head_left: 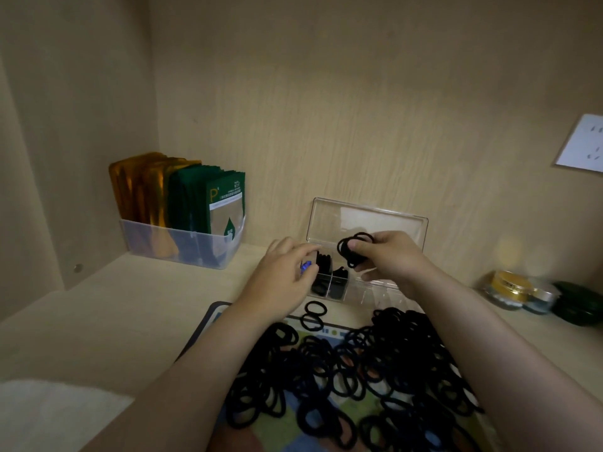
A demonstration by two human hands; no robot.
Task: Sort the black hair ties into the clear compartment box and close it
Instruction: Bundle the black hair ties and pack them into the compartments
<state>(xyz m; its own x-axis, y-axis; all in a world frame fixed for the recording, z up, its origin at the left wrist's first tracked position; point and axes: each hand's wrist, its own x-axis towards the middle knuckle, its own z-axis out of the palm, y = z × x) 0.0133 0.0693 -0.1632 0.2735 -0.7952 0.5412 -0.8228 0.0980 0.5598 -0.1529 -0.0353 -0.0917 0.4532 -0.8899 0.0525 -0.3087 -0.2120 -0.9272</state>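
A clear compartment box point(375, 288) stands against the back wall with its lid point(368, 220) raised. Its left compartments hold black hair ties point(329, 282); the right ones look bare. My right hand point(388, 256) hovers above the box, pinching a small bundle of black hair ties point(354, 249). My left hand point(287, 275) rests on the box's left end, fingers curled at the left compartment; a small blue glint shows at its fingertips. A large heap of loose black hair ties point(359, 376) covers the patterned mat point(215, 318) in front of me.
A translucent bin point(182, 246) with gold and green sachets stands at the back left. Small jars point(512, 288) and a dark green case point(577, 305) sit at the right. A white socket plate point(584, 145) is on the back wall. A pale cloth point(49, 415) lies at the lower left.
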